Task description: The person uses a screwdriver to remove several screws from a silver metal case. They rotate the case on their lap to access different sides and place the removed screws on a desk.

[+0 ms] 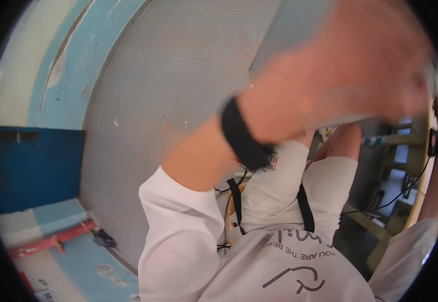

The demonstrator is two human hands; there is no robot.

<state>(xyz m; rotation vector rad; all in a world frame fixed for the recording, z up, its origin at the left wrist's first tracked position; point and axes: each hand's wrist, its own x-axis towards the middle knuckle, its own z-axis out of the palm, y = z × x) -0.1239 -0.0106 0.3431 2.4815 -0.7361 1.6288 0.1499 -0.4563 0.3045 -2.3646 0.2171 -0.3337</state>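
My left hand [350, 70] is raised close in front of me and reaches across to the upper right. Motion smears its fingers, so I cannot make out their pose or whether they hold anything. Around that wrist sits a black band [241, 133]. My right forearm [434, 194] rises along the far right rim. Its hand is mostly lost behind the left hand and the picture's edge, and its fingers do not show.
A grey floor [143, 85] stretches to the left, bordered by a peeling blue and cream wall [65, 75]. A red pipe [52, 240] runs low along the wall. A thin black cable [405, 191] hangs at the right beside a pale wooden table edge [418, 196].
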